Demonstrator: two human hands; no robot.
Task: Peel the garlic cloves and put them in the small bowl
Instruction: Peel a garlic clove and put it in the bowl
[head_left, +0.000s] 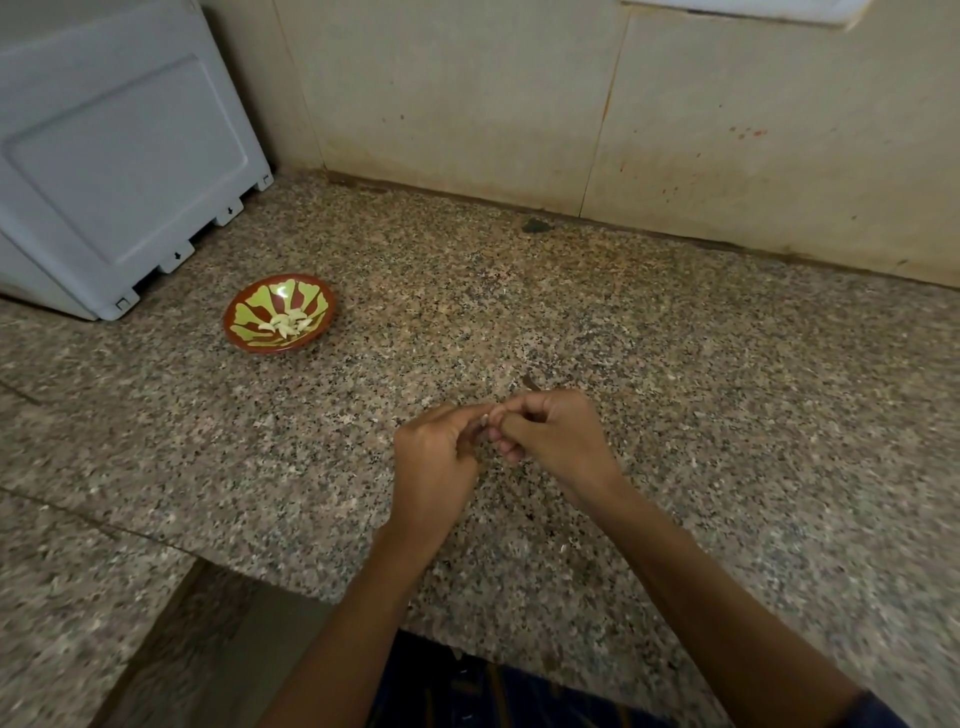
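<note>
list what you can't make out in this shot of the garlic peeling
- Head view: whatever the left hand and right hand pinch between them is covered by curled fingers and blurred.
- Head view: the peeled cloves in the small bowl are too small to count.
- Head view: the grey appliance is cut off by the left edge.

We have one view only, head-worn, wide-angle; it looks forward and steeply down over a granite counter; lines bow toward the frame edges; the near counter edge runs across the bottom, the tiled wall fills the far top; we sit close over the left hand and right hand, both forearms entering from the near bottom; the small bowl lies farther off to the left; a grey appliance fills the far left corner; no second view to share anything with.
</note>
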